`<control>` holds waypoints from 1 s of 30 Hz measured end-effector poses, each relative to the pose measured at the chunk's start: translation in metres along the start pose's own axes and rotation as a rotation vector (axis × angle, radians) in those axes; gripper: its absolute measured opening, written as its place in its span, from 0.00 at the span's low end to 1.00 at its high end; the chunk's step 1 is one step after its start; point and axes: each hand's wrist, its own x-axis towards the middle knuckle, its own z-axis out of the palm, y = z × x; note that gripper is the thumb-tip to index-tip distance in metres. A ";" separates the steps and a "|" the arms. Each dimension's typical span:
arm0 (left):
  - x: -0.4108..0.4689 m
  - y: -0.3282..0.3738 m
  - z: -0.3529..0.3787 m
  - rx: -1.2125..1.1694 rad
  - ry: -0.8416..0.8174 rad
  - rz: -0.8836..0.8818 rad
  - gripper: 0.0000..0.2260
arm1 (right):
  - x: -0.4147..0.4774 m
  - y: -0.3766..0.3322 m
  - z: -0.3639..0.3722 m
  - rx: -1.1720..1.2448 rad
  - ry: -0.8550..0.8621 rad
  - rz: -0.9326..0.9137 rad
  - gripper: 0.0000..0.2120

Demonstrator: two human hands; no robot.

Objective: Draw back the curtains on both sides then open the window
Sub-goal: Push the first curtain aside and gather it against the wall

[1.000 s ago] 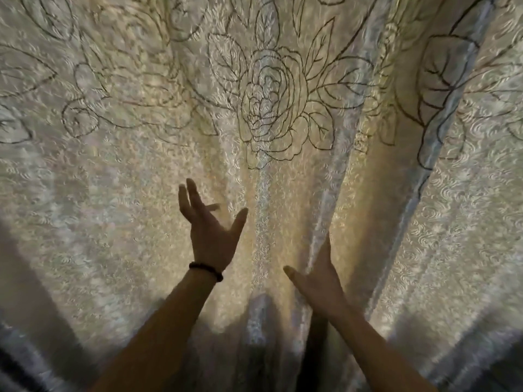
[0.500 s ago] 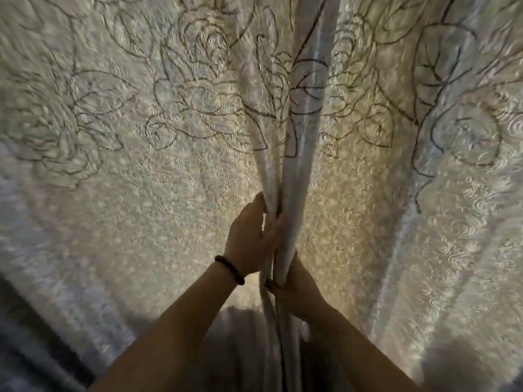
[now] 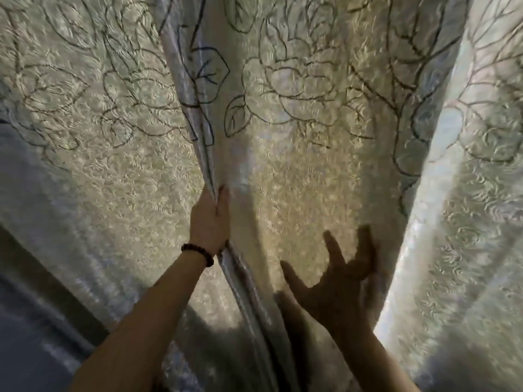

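1. Curtains of pale, shimmering woven fabric with dark outlined roses fill the whole view; the left curtain panel (image 3: 93,154) and the right curtain panel (image 3: 305,154) meet at a bunched vertical seam (image 3: 208,154), and no window shows behind them.
2. At that seam the left hand (image 3: 210,219), with a dark beaded bracelet (image 3: 198,254) on its wrist, is closed around the gathered edge, thumb pressed to the fold.
3. To the right of the seam and lower, the right hand (image 3: 336,290) is spread wide, fingers splayed, holding nothing; whether it touches the cloth cannot be told.
4. Judged from this, the step is parting the panels. It would go best if the right hand took the right panel's edge close beside the seam, then each hand drew outward steadily, level and away from the seam, without tugging down on the hanging.
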 end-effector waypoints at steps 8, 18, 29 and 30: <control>-0.002 -0.016 -0.022 0.021 -0.043 0.031 0.11 | 0.050 -0.006 0.026 0.469 -0.271 0.185 0.61; 0.023 -0.072 -0.109 0.071 -0.110 0.054 0.22 | 0.017 -0.104 0.145 0.343 -0.652 0.149 0.15; 0.082 -0.212 -0.342 0.158 0.198 0.010 0.22 | -0.018 -0.361 0.274 0.363 -0.752 -0.159 0.33; 0.085 -0.224 -0.363 0.168 0.232 0.003 0.23 | -0.025 -0.380 0.291 0.328 -0.796 -0.170 0.34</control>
